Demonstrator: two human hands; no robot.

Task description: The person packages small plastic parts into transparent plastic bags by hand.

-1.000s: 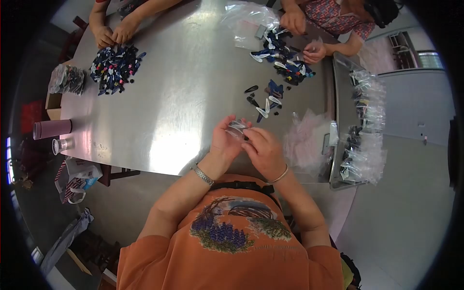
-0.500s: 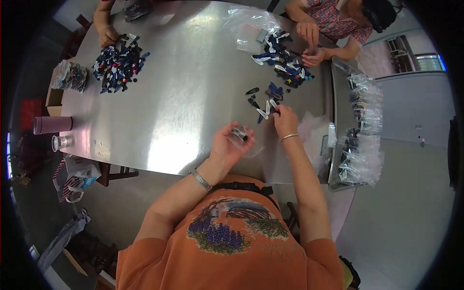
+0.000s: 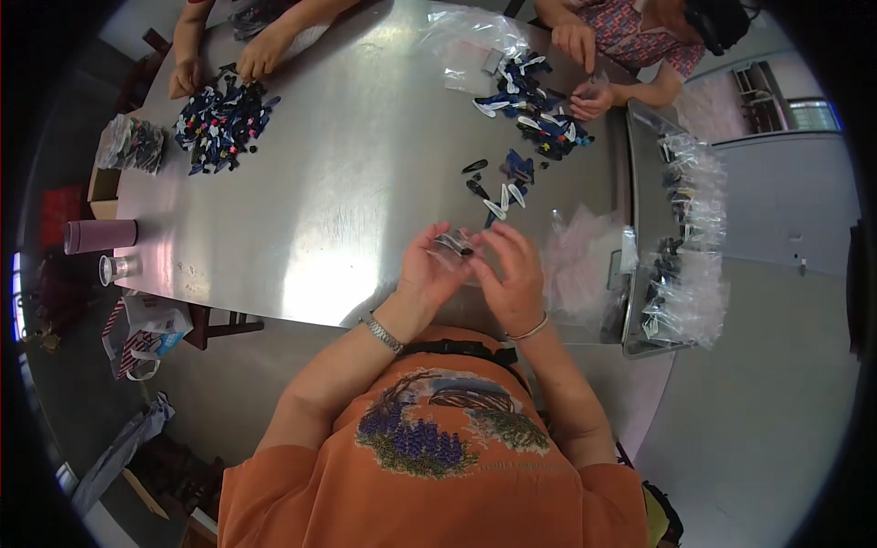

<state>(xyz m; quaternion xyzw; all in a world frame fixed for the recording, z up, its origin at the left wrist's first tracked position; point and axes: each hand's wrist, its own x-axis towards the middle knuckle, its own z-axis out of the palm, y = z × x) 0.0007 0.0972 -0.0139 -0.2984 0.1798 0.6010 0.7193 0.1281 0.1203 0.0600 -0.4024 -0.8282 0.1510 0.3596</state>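
My left hand (image 3: 427, 272) is closed on a small clear plastic bag (image 3: 448, 261) with something dark in it, held above the near edge of the metal table. My right hand (image 3: 512, 276) is at the bag's right side, its fingers pinched together by the bag's edge. Whatever those fingers hold is hidden. Just beyond the hands lie a few white snap hair clips (image 3: 505, 196), a black hair clip (image 3: 476, 166) and a small dark blue bunch of clips (image 3: 520, 168).
Empty clear bags (image 3: 585, 260) lie right of my hands, beside a metal tray (image 3: 630, 315) of filled bags. Clip piles (image 3: 219, 128) sit at far left and far right (image 3: 539, 110), each with a co-worker's hands. A pink tumbler (image 3: 100, 237) and a glass (image 3: 116, 268) stand at left.
My right hand has drawn back from the loose clips to the bag in my left hand. The far-left co-worker's second hand has come onto their pile.
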